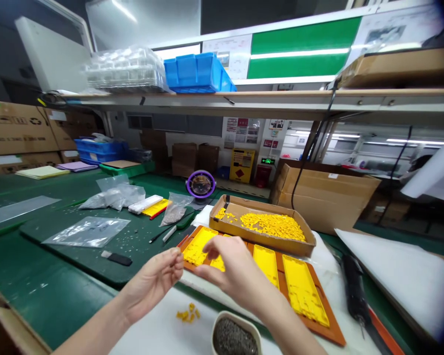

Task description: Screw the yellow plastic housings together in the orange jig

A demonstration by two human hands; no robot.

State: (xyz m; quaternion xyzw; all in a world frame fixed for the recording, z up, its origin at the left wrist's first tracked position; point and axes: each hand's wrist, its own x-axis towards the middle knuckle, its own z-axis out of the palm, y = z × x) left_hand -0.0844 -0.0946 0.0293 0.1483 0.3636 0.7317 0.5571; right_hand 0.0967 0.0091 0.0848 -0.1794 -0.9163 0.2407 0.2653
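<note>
My left hand (156, 277) is closed, thumb and fingers pinched together at the left end of an orange-brown fixture board (335, 335). Whatever may be between those fingertips is too small to make out. My right hand (237, 276) arches over the board with thumb and forefinger apart and no held thing showing. Beneath its fingers lies a yellow plastic shell (200, 244), partly covered. A second shell is mostly hidden by this hand. Two more yellow shells, one in the middle (265, 266) and one at the right (304, 291), lie face up in the board.
Behind the board, a shallow cardboard tray (311, 242) holds small yellow pieces. Nearer me are several loose yellow pieces (188, 313) and a tub of dark screws (234, 336). An electric screwdriver (353, 291) lies right. Plastic bags (89, 231) and a purple fan (200, 185) stand beyond.
</note>
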